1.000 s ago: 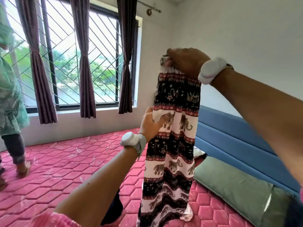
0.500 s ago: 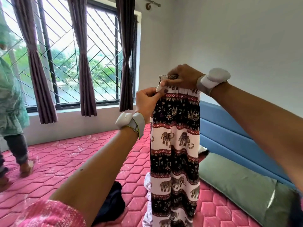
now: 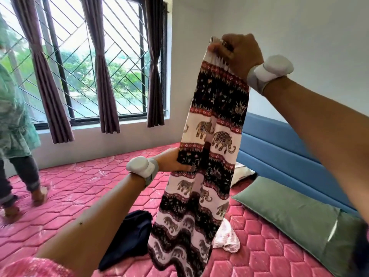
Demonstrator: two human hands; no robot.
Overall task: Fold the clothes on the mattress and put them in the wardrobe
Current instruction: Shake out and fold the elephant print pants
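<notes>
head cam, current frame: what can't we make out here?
- Left hand fingers: head view, hidden behind the elephant-print trousers; grip unclear.
- Trouser hems: cut off by the bottom edge.
- Dark garment: partly behind the left forearm; type unclear.
- White cloth: crumpled, partly behind the trousers.
- Wardrobe: not in view.
- Other person: cut off by the left edge.
</notes>
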